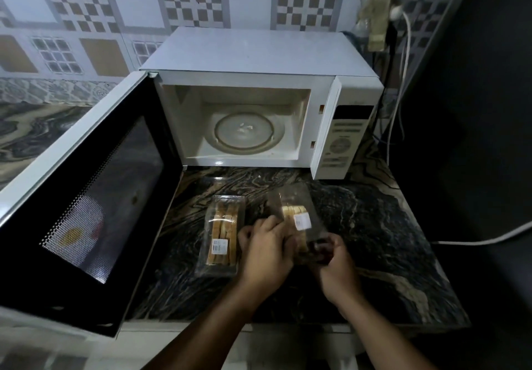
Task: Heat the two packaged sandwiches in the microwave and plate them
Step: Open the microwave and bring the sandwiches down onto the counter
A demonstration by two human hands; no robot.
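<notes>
A white microwave point(325, 61) stands at the back of the dark marbled counter point(374, 240), its door point(86, 197) swung wide to the left. Its glass turntable point(244, 132) is bare. One clear packaged sandwich point(221, 234) lies on the counter in front of the oven. Just to its right, the second packaged sandwich point(299, 220) is between both my hands. My left hand point(267, 251) grips its left side. My right hand point(336, 266) pinches its near end, and the clear lid stands raised.
White cables point(403, 81) hang down the wall right of the microwave, and another cable point(489, 238) runs along the right. The open door blocks the counter's left part. Patterned tiles cover the back wall.
</notes>
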